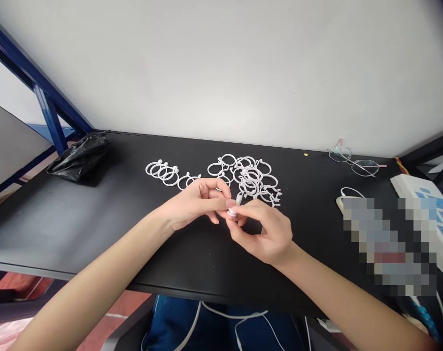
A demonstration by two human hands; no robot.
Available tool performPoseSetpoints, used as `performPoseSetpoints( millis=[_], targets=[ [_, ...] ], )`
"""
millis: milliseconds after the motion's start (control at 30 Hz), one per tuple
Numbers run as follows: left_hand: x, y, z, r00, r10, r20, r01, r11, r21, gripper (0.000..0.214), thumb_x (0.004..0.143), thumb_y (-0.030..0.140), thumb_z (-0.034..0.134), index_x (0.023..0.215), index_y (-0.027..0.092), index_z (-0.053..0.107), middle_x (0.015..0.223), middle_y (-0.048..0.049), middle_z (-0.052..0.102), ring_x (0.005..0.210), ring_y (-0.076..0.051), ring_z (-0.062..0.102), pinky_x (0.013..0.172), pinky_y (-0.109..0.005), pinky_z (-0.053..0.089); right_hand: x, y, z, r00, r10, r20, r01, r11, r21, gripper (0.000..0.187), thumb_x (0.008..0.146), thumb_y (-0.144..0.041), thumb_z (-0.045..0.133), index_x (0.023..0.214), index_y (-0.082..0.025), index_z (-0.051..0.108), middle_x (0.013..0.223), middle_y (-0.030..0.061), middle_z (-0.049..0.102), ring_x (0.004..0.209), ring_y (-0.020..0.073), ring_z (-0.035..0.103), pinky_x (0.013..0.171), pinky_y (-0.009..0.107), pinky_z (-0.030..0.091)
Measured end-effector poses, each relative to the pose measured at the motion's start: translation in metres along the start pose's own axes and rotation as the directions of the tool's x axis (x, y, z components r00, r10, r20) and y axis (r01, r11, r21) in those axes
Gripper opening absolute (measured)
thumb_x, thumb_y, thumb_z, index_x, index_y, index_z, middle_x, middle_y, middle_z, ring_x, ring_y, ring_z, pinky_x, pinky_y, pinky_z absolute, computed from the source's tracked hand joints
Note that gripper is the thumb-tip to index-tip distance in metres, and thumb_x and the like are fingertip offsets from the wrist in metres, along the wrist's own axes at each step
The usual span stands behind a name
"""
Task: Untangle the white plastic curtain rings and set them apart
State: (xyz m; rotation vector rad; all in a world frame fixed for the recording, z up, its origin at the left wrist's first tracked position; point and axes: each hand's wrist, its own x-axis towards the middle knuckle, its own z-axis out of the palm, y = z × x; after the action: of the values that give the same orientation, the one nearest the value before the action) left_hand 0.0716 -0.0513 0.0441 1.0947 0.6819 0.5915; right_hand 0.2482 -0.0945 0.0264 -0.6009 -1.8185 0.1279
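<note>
In the head view, the left hand and right hand meet over the middle of the tabletop; each grip pinches the same small white piece between thumb and fingertips; whether it joins a ring is hard to tell behind the fingers. Towards the tabletop's left edge lies an overlapping row of white rings; behind the hands, nearer the back edge, sits a tangled heap of white rings. The work looks partway along: the row is probably the finished share, the heap probably what is left, and 1 piece is in hand, apparently unfinished.
</note>
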Motion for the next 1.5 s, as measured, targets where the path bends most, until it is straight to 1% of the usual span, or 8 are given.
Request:
performPoseSetpoints(
  millis=[667,733,767,867,933,1133,1333,1500],
  targets=[
    [0.000,-0.007,0.012,0.940,0.318,-0.120,-0.303,0.945,0.126,0.025,0.083,0.029,0.070,0.078,0.015,0.049,0.074,0.0007,0.064,0.065,-0.011,0.067,0.056,-0.020,0.058,-0.001,0.002,-0.007,0.987,0.156,-0.046,-0.152,0.985,0.088,0.017,0.086,-0.006,0.063,0.095,-0.021,0.066,0.069,-0.0004,0.068,0.057,0.0130,0.065,0.048,0.025,0.054],
    [-0.001,-0.011,0.016,0.832,0.524,-0.182,-0.451,0.830,0.329,0.022,0.087,0.034,0.064,0.084,0.016,0.052,0.084,-0.0030,0.065,0.069,-0.012,0.067,0.057,-0.023,0.057,-0.004,0.003,-0.006,0.982,0.176,-0.068,-0.170,0.982,0.088,0.017,0.086,-0.008,0.062,0.095,-0.022,0.066,0.069,-0.0008,0.068,0.057,0.0133,0.065,0.049,0.026,0.055],
    [-0.001,-0.013,0.018,0.728,0.661,-0.183,-0.525,0.709,0.470,0.022,0.088,0.037,0.063,0.089,0.016,0.054,0.091,-0.0051,0.065,0.072,-0.013,0.066,0.058,-0.024,0.057,-0.005,0.002,-0.006,0.979,0.186,-0.080,-0.179,0.980,0.086,0.017,0.086,-0.008,0.063,0.095,-0.022,0.065,0.069,-0.0009,0.068,0.057,0.0136,0.065,0.050,0.026,0.055],
    [0.001,-0.022,0.022,0.396,0.910,0.122,-0.619,0.167,0.768,0.043,0.075,0.045,0.074,0.106,0.020,0.057,0.109,-0.0100,0.063,0.091,-0.020,0.065,0.071,-0.031,0.059,-0.008,0.000,-0.006,0.974,0.205,-0.097,-0.198,0.977,0.079,0.017,0.086,-0.009,0.063,0.096,-0.023,0.065,0.071,-0.0007,0.069,0.057,0.0137,0.066,0.049,0.026,0.056],
    [0.003,-0.027,0.023,0.333,0.906,0.259,-0.619,0.003,0.786,0.060,0.073,0.044,0.076,0.122,0.020,0.051,0.119,-0.0147,0.059,0.107,-0.026,0.061,0.080,-0.036,0.059,-0.008,-0.003,-0.007,0.976,0.197,-0.096,-0.189,0.979,0.080,0.018,0.086,-0.009,0.063,0.097,-0.023,0.065,0.072,-0.0006,0.069,0.056,0.0131,0.065,0.047,0.025,0.055],
    [0.006,-0.032,0.016,0.505,0.752,0.423,-0.639,-0.004,0.769,0.053,0.094,0.047,0.049,0.139,0.023,0.036,0.130,-0.0173,0.053,0.108,-0.024,0.061,0.081,-0.034,0.057,-0.008,-0.005,-0.009,0.979,0.185,-0.089,-0.177,0.980,0.090,0.018,0.088,-0.010,0.061,0.099,-0.024,0.065,0.072,-0.0001,0.069,0.055,0.0139,0.066,0.048,0.025,0.054],
    [0.003,-0.036,0.017,0.652,0.700,0.292,-0.571,0.200,0.797,0.059,0.093,0.057,0.045,0.137,0.018,0.038,0.096,-0.0076,0.063,0.071,-0.014,0.059,0.063,-0.025,0.051,-0.010,-0.007,-0.009,0.976,0.190,-0.110,-0.174,0.974,0.144,0.021,0.087,-0.009,0.060,0.103,-0.022,0.065,0.074,0.0012,0.069,0.058,0.0141,0.066,0.048,0.025,0.054],
    [0.001,-0.030,0.020,0.531,0.827,0.183,-0.563,0.183,0.806,0.046,0.091,0.057,0.049,0.113,0.017,0.056,0.071,0.0005,0.054,0.059,-0.011,0.049,0.057,-0.023,0.045,-0.009,-0.006,-0.007,0.977,0.182,-0.107,-0.164,0.973,0.159,0.018,0.088,-0.011,0.061,0.102,-0.023,0.063,0.070,0.0003,0.069,0.058,0.0146,0.066,0.047,0.025,0.053]
  ],
)
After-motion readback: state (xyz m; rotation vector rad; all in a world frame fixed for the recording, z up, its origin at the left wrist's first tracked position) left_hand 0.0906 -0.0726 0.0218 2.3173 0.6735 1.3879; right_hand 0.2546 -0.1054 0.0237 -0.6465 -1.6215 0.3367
